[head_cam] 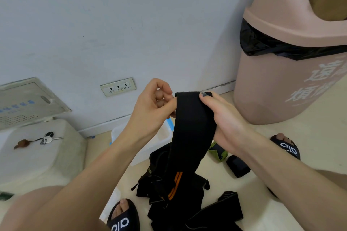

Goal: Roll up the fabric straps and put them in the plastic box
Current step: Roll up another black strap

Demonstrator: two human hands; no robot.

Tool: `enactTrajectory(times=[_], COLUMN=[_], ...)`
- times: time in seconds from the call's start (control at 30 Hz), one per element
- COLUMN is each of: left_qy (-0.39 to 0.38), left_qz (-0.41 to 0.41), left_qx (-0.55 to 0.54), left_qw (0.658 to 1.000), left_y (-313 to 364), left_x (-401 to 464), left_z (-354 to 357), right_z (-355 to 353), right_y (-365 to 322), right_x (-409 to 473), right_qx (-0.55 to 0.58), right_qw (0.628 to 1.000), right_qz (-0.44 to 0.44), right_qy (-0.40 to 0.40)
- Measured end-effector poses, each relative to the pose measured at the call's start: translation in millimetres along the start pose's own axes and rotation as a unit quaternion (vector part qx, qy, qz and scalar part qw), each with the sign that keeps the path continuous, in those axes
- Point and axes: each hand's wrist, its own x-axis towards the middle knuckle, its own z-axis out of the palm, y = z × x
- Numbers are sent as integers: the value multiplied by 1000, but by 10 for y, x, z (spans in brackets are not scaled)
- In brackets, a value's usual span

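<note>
Black fabric strap [191,129] held up mid-scene, top end stretched between both hands, rest hanging to heap of black straps [169,193] on floor. Left hand [152,108] pinches left edge, fingers curled. Right hand [225,118] grips right edge, thumb over top. Plastic box [161,137] on floor behind, under left forearm. Two rolled straps [238,166] near right, beside slipper. Pink bin [281,80] far right.
</note>
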Motion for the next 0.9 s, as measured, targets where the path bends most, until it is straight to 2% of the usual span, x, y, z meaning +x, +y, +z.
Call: enactTrajectory(times=[0.33,0.47,0.67,0.9], left_qy=[-106,-79,-70,-91], left_qz=[-53,-62,-125,-156], left_qx=[37,-48,-151,-194], left_qw=[992,994,978,964], left_y=[-15,-12,5,17], left_x=[24,4,-8,-61], left_z=[-36,13,79,128], right_z=[5,6,7,27], right_y=[10,-6,4,36], right_x=[-19,-21,-16,16], right_qx=[-20,3,20,-13], right_qw=[1000,1000,1000,999], right_qz=[0,-3,-4,-21], right_qy=[-6,-4,-4,29])
